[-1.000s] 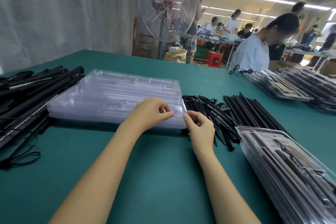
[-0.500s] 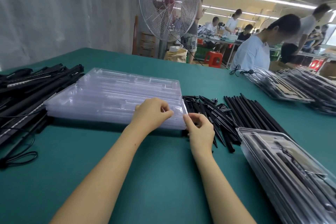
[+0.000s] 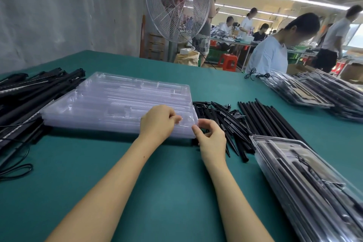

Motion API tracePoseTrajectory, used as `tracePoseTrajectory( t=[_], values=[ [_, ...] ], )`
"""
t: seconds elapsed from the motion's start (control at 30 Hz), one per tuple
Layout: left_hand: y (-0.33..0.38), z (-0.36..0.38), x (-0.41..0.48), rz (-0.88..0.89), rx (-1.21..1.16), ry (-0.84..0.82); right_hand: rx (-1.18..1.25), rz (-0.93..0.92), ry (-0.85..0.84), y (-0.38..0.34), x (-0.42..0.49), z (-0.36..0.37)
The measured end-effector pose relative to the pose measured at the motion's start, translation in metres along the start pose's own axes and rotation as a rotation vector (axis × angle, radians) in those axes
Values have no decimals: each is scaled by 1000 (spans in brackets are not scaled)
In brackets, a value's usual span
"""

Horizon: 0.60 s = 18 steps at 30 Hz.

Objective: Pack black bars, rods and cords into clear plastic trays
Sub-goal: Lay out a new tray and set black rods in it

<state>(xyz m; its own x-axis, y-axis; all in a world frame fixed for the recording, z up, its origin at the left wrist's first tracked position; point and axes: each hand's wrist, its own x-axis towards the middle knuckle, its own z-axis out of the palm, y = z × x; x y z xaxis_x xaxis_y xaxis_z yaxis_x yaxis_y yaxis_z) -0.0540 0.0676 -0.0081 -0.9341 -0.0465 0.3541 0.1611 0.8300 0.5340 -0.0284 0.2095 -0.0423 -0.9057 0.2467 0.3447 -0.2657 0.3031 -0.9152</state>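
Tray stack (image 3: 117,104) on table (image 3: 157,192), 11 o'clock. Left hand (image 3: 157,122) fingers curled, pinching top rim near stack's 5 o'clock corner; right hand (image 3: 212,139) pinches that corner edge. Rods (image 3: 265,120) just beside at 3, open table at 6.

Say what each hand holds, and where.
Both are at the near right corner of the clear tray stack: the left hand pinches the top tray's edge, the right hand pinches the corner itself.
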Motion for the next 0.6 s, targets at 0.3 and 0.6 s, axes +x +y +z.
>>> tracePoseTrajectory(
  t=[0.3, 0.6],
  values=[
    [-2, 3, -4, 96, 18, 50, 30, 82, 75, -1, -7, 14],
    [-5, -19, 3, 316, -87, 33, 7, -50, 95, 2, -7, 19]
  ],
)
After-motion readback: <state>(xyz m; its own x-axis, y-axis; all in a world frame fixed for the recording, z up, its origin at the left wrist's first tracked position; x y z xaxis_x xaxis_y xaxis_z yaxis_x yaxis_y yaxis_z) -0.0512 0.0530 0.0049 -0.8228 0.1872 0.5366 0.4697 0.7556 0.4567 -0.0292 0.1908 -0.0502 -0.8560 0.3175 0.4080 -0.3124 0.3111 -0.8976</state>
